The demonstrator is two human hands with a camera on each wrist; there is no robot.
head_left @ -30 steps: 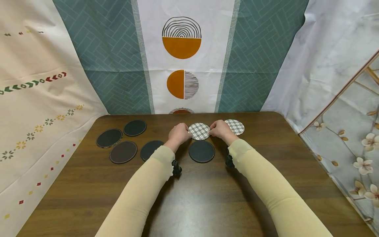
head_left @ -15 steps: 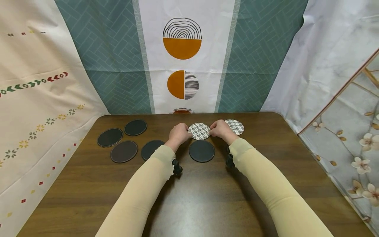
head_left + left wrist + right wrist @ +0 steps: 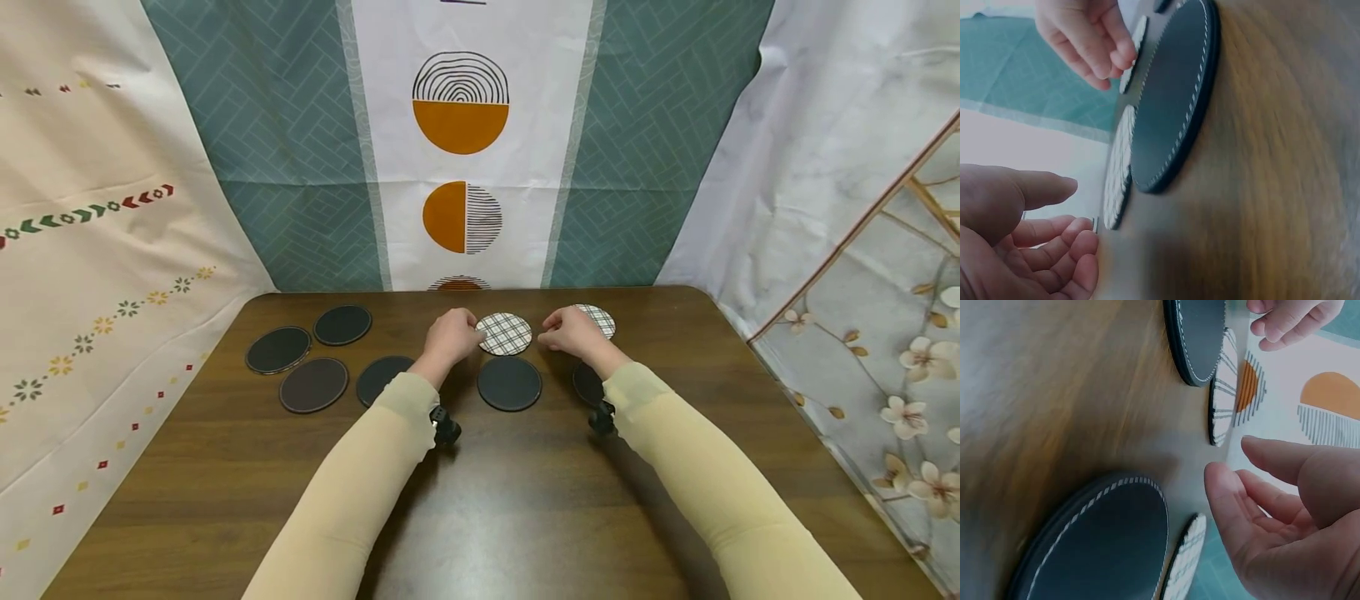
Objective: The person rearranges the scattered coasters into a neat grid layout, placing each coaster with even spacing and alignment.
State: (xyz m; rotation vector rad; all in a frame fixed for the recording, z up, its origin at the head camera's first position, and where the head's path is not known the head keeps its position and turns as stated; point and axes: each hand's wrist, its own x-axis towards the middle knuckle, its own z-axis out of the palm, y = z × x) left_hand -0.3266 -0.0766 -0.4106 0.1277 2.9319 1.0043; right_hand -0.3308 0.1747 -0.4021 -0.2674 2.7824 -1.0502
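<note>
A round white plaid coaster (image 3: 504,334) lies at the back middle of the wooden table, between the two hands. By its left edge is my left hand (image 3: 451,343); the left wrist view shows its thumb (image 3: 1054,189) and curved fingers spread apart, with nothing between them. My right hand (image 3: 576,335) hovers just off the coaster's right side, its thumb and forefinger (image 3: 1225,487) parted and holding nothing. Behind that hand, a second plaid coaster (image 3: 602,320) is partly hidden. A black coaster with white stitching (image 3: 509,384) lies in front of the first plaid one.
Another black coaster (image 3: 587,385) sits beneath the right wrist, partly covered. On the left lie several dark coasters, including a brown one (image 3: 313,385) and a black one (image 3: 380,377) partly behind the left forearm. Patterned cloth (image 3: 300,208) hangs along the table's back edge.
My right hand has let go of the middle plaid coaster's edge and moved slightly right. The left hand stays by the left edge, and the coasters keep their places.
</note>
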